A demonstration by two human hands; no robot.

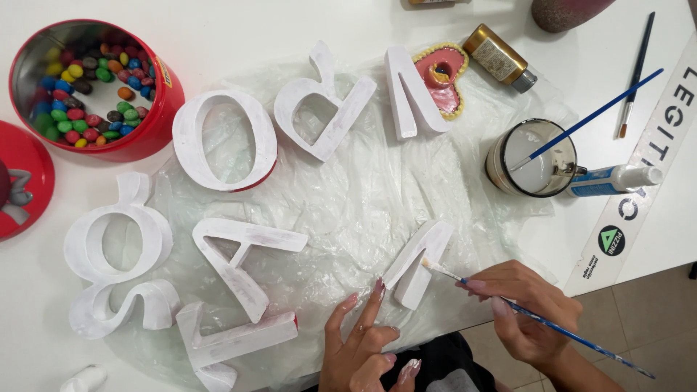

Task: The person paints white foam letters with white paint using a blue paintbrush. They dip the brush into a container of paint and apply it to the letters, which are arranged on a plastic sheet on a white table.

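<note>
My right hand [528, 308] grips a thin blue-handled paintbrush [552, 325]; its bristle tip touches a small white-painted angled letter [417, 263] lying on clear plastic sheeting [363, 203]. My left hand [363, 341] rests beside it, fingers spread, one fingertip pressing the letter's lower left edge. Several other white-painted block letters lie on the sheeting: a ring shape [223, 139], a looped letter [323, 101], an angled letter [412, 91], a pointed letter [243, 261] and a curly one [120, 258].
A red tin of coloured candies [94, 87] and its red lid [22, 178] stand at the left. At the right are a jar of white paint [534, 158] with a blue brush [592, 116], a white tube [617, 178], a gold bottle [499, 58], a pink heart ornament [441, 76], another brush [637, 72].
</note>
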